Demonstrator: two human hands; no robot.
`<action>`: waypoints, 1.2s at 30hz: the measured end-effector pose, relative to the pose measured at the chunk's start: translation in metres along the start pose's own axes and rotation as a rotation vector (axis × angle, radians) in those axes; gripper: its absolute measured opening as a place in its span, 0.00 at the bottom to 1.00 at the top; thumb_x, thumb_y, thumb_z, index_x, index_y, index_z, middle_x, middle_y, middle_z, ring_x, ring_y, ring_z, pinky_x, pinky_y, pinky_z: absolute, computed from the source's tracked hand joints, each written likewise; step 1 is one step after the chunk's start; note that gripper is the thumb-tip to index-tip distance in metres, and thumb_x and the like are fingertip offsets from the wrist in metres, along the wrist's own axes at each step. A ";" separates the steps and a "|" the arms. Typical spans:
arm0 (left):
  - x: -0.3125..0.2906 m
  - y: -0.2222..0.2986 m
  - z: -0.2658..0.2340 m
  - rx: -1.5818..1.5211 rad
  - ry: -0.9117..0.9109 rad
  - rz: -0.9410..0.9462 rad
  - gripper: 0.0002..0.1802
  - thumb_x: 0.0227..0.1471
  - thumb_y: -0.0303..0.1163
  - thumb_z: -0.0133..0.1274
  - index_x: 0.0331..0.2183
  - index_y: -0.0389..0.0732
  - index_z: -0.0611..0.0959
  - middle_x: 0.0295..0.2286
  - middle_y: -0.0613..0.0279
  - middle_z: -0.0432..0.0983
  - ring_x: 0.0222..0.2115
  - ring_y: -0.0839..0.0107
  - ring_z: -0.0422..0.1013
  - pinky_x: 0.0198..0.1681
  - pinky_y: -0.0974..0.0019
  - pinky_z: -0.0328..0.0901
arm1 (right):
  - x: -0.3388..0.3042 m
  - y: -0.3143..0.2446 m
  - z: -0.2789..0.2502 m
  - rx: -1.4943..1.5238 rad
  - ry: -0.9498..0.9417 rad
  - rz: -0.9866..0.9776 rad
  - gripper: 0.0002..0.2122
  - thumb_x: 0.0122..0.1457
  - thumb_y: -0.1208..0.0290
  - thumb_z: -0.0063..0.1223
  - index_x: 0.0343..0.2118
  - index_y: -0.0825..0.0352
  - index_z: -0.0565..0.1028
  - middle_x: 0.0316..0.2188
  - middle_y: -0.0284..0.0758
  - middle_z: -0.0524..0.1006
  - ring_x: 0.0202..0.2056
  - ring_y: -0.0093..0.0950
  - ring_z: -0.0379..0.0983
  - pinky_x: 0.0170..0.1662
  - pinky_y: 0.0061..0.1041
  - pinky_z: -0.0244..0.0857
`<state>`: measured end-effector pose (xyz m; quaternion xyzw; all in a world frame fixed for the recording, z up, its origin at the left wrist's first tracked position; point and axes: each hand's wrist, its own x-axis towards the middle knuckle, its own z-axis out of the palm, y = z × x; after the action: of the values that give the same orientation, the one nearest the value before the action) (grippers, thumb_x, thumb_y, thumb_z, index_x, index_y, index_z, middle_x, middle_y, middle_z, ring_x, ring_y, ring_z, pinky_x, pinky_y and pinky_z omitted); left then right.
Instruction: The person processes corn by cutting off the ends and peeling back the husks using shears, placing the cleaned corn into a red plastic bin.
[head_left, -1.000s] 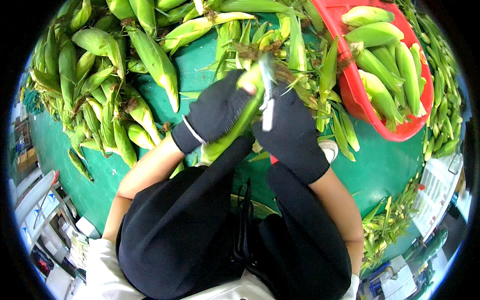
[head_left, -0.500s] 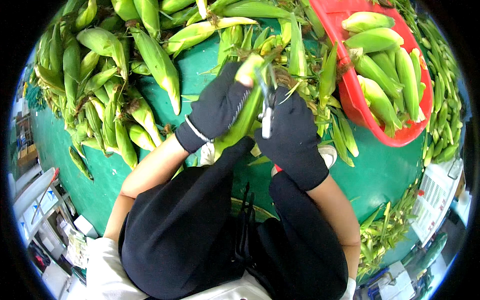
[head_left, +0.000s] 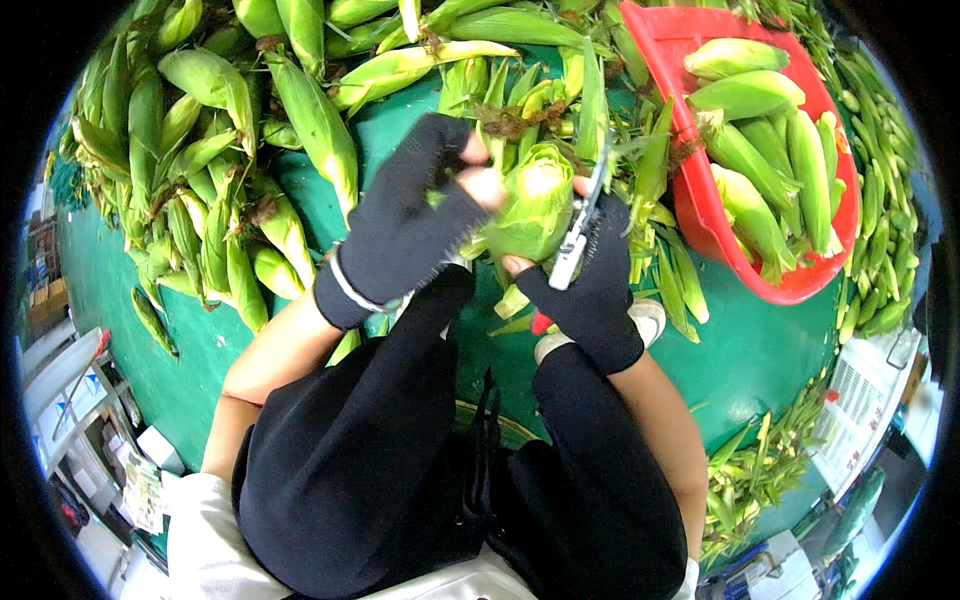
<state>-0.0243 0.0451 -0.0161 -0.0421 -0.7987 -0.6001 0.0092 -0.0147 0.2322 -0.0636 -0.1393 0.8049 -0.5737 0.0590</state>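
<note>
My left hand (head_left: 415, 225), in a black knit fingerless glove, is wrapped around the side of an ear of corn (head_left: 530, 205), bare fingertips pinching the pale green husk near the top. The right hand (head_left: 590, 275), same kind of glove, is closed around a small knife (head_left: 578, 230) with a light grey handle, held right up against the right side of the ear. I can't really see the blade, it gets lost among the husk leaves. The ear sits between both hands, just above my knees, husk partly open at the tip with some yellowish kernels peeking out.

My black trousers (head_left: 420, 450) hide most of what's below the hands; only a white shoe tip (head_left: 645, 320) and a bit of something red pokes out beside the right wrist, can't tell what that is.

Further out, the green mat (head_left: 760, 350) is littered with thin stripped leaves. To the left is a big heap of unhusked corn (head_left: 210, 180), glossy green with brown dried silk at the ends. Upper right is a smooth red plastic basket (head_left: 735, 270) holding trimmed ears, its top cut off by the frame edge. More cobs along the far right rim are too warped to make out well.
</note>
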 end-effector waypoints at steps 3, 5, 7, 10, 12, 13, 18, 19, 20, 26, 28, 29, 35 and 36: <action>0.005 0.023 -0.017 -0.174 -0.218 -0.356 0.26 0.50 0.49 0.44 0.16 0.36 0.73 0.13 0.63 0.67 0.15 0.75 0.64 0.21 0.74 0.57 | -0.003 0.000 0.000 -0.223 0.062 -0.062 0.36 0.36 0.67 0.66 0.48 0.72 0.57 0.37 0.38 0.65 0.38 0.31 0.66 0.42 0.27 0.61; 0.006 0.033 -0.012 -0.137 -0.302 -0.490 0.26 0.51 0.48 0.44 0.14 0.36 0.74 0.10 0.64 0.68 0.13 0.77 0.64 0.18 0.75 0.57 | 0.000 -0.002 0.003 -0.356 0.049 -0.080 0.36 0.37 0.65 0.65 0.48 0.73 0.57 0.36 0.39 0.64 0.36 0.32 0.65 0.40 0.27 0.61; 0.010 0.038 -0.009 -0.300 -0.233 -0.590 0.24 0.50 0.45 0.46 0.14 0.35 0.74 0.11 0.64 0.69 0.14 0.77 0.64 0.20 0.75 0.59 | 0.002 0.004 0.005 -0.393 0.099 -0.157 0.36 0.37 0.63 0.65 0.47 0.73 0.58 0.35 0.39 0.65 0.36 0.33 0.66 0.40 0.28 0.61; 0.004 0.016 -0.002 -0.343 -0.155 -0.310 0.20 0.49 0.39 0.48 0.14 0.34 0.74 0.12 0.64 0.69 0.15 0.77 0.65 0.21 0.75 0.59 | 0.002 0.007 0.002 -0.476 0.129 -0.236 0.27 0.39 0.60 0.63 0.37 0.71 0.62 0.29 0.42 0.66 0.31 0.40 0.66 0.34 0.32 0.61; -0.002 0.012 0.004 -0.394 -0.119 -0.309 0.19 0.49 0.37 0.48 0.15 0.35 0.75 0.13 0.64 0.70 0.15 0.77 0.65 0.21 0.75 0.60 | 0.004 0.002 0.004 -0.405 0.118 -0.213 0.29 0.38 0.61 0.64 0.40 0.71 0.61 0.30 0.41 0.66 0.33 0.39 0.66 0.37 0.31 0.61; -0.003 0.016 0.010 -0.442 -0.093 -0.307 0.17 0.48 0.35 0.48 0.15 0.35 0.75 0.13 0.64 0.70 0.15 0.77 0.65 0.22 0.74 0.60 | 0.005 0.001 0.003 -0.334 0.117 -0.183 0.31 0.37 0.62 0.65 0.42 0.72 0.60 0.32 0.41 0.66 0.35 0.37 0.67 0.40 0.31 0.61; -0.003 0.030 0.014 0.024 -0.199 0.011 0.14 0.49 0.33 0.46 0.17 0.36 0.76 0.14 0.60 0.70 0.14 0.70 0.66 0.21 0.69 0.60 | -0.001 0.015 0.006 0.214 -0.023 0.147 0.41 0.31 0.60 0.69 0.47 0.70 0.56 0.40 0.39 0.65 0.43 0.32 0.65 0.47 0.30 0.59; -0.003 0.033 0.009 0.118 -0.249 0.088 0.15 0.50 0.34 0.46 0.18 0.35 0.76 0.15 0.60 0.71 0.15 0.70 0.67 0.21 0.69 0.60 | -0.003 0.018 0.009 0.296 -0.016 0.213 0.42 0.30 0.59 0.69 0.48 0.70 0.56 0.40 0.39 0.65 0.43 0.33 0.64 0.48 0.30 0.58; -0.003 0.035 0.006 0.213 -0.297 0.163 0.15 0.50 0.34 0.46 0.19 0.35 0.76 0.16 0.59 0.71 0.16 0.70 0.68 0.22 0.69 0.61 | -0.005 0.020 0.009 0.314 -0.021 0.228 0.43 0.30 0.59 0.69 0.48 0.70 0.56 0.40 0.39 0.65 0.44 0.33 0.64 0.48 0.30 0.58; 0.001 -0.010 -0.036 -0.088 -0.057 -0.240 0.16 0.51 0.37 0.46 0.23 0.34 0.76 0.21 0.58 0.73 0.23 0.72 0.70 0.29 0.71 0.63 | -0.011 0.027 -0.034 0.672 0.233 0.408 0.39 0.36 0.61 0.64 0.50 0.71 0.56 0.42 0.41 0.65 0.44 0.34 0.64 0.48 0.32 0.58; 0.012 -0.071 -0.057 0.189 0.276 -0.194 0.17 0.49 0.40 0.49 0.28 0.33 0.75 0.24 0.54 0.73 0.27 0.68 0.70 0.32 0.69 0.63 | -0.015 0.018 -0.081 0.829 0.372 0.359 0.37 0.38 0.61 0.62 0.50 0.72 0.57 0.42 0.41 0.65 0.44 0.34 0.64 0.49 0.33 0.58; 0.013 -0.108 -0.073 0.346 0.471 -0.127 0.20 0.47 0.42 0.52 0.32 0.33 0.74 0.26 0.53 0.73 0.29 0.66 0.71 0.35 0.68 0.63 | -0.015 0.015 -0.094 0.903 0.389 0.333 0.36 0.39 0.61 0.61 0.50 0.72 0.57 0.42 0.41 0.65 0.44 0.34 0.64 0.49 0.33 0.58; 0.028 -0.253 -0.194 0.700 0.632 -0.397 0.39 0.39 0.55 0.53 0.41 0.28 0.67 0.37 0.35 0.69 0.39 0.45 0.66 0.42 0.55 0.61 | -0.011 -0.012 -0.101 1.139 0.278 0.297 0.32 0.45 0.63 0.56 0.51 0.73 0.57 0.44 0.43 0.65 0.44 0.35 0.64 0.49 0.35 0.59; 0.050 -0.259 -0.186 0.669 0.614 -0.472 0.38 0.39 0.54 0.54 0.40 0.28 0.68 0.36 0.36 0.70 0.38 0.46 0.67 0.41 0.56 0.61 | -0.010 -0.022 -0.092 1.094 0.232 0.315 0.31 0.46 0.64 0.55 0.51 0.73 0.57 0.44 0.44 0.65 0.44 0.35 0.64 0.49 0.36 0.59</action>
<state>-0.1015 -0.2025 -0.2088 0.3228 -0.8954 -0.2819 0.1206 -0.0252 0.3117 -0.0127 0.0968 0.4037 -0.9020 0.1184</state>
